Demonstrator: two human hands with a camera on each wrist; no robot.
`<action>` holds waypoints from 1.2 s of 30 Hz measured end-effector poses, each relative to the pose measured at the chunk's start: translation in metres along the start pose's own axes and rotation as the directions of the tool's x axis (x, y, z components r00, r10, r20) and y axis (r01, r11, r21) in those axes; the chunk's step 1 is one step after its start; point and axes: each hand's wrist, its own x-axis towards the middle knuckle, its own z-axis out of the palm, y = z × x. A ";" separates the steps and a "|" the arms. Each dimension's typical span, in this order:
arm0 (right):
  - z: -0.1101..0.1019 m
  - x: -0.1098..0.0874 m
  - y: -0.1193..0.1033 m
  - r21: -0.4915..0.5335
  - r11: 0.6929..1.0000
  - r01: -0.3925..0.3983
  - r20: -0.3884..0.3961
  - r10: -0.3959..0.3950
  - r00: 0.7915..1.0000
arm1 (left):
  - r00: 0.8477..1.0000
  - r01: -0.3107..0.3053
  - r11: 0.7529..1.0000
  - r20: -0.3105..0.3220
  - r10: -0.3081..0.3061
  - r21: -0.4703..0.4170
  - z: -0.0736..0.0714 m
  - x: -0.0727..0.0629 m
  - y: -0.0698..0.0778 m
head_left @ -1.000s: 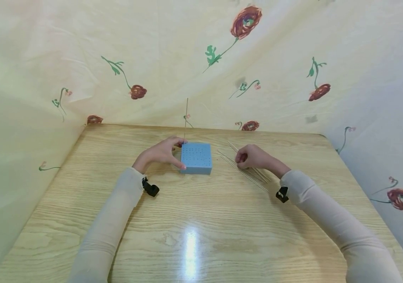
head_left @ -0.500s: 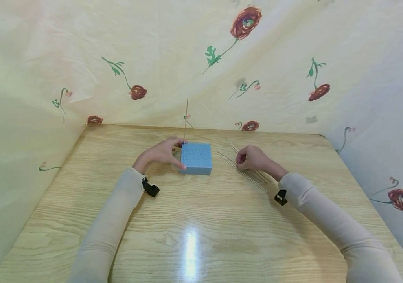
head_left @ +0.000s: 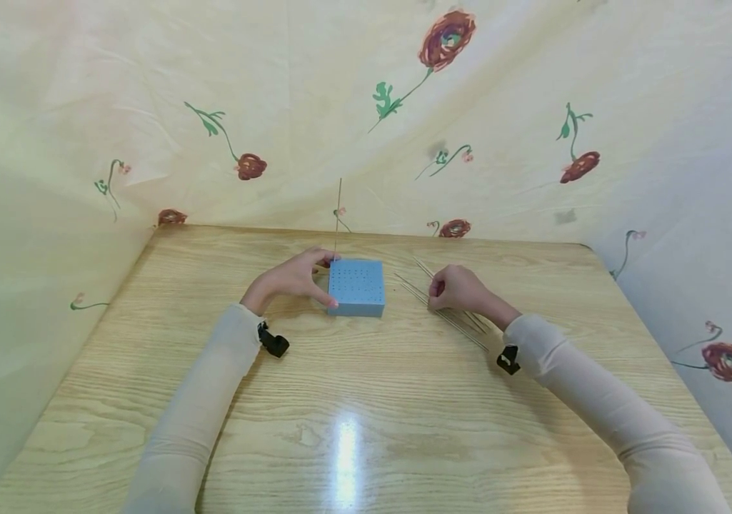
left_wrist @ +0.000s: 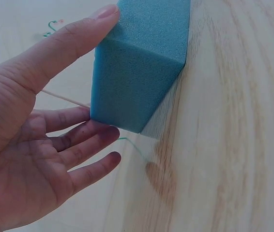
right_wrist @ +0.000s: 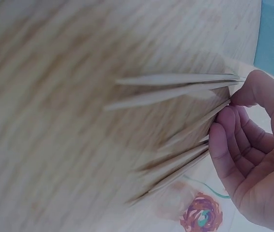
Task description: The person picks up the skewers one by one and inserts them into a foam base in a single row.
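A blue foam block (head_left: 356,285) with rows of small holes in its top sits on the table. My left hand (head_left: 295,277) holds its left side, thumb at the front face and fingertips at the rear. One thin wooden skewer (head_left: 339,214) stands upright at the block's back left corner. In the right wrist view, my right hand (right_wrist: 253,140) pinches a skewer (right_wrist: 195,124) between thumb and forefinger, low over the wood. Two more skewers (right_wrist: 171,95) lie on one side of it, others (right_wrist: 175,166) on the opposite side under the curled fingers.
The light wooden table (head_left: 276,428) runs back to a flower-printed cloth (head_left: 340,107) that hangs behind it and at both sides. Small black devices are strapped to both wrists, over long pale sleeves (head_left: 205,400).
My right hand has shifted slightly, its wrist drawing a little to the left, with fingertips still at the skewers. The left hand, block and upright skewer stay where they were.
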 end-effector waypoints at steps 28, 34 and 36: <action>-0.004 -0.003 0.000 0.065 0.996 -0.066 -0.040 0.069 0.997 | 1.000 -0.008 1.000 -0.001 0.008 0.011 0.000 0.003 -0.002; -0.003 -0.004 0.001 0.129 0.991 -0.045 -0.084 0.056 0.995 | 1.000 -0.015 1.000 -0.002 0.015 0.010 -0.001 0.003 -0.002; -0.001 -0.004 0.002 0.150 0.988 -0.040 -0.099 0.055 0.994 | 1.000 -0.016 1.000 -0.002 0.016 0.008 -0.001 0.002 -0.002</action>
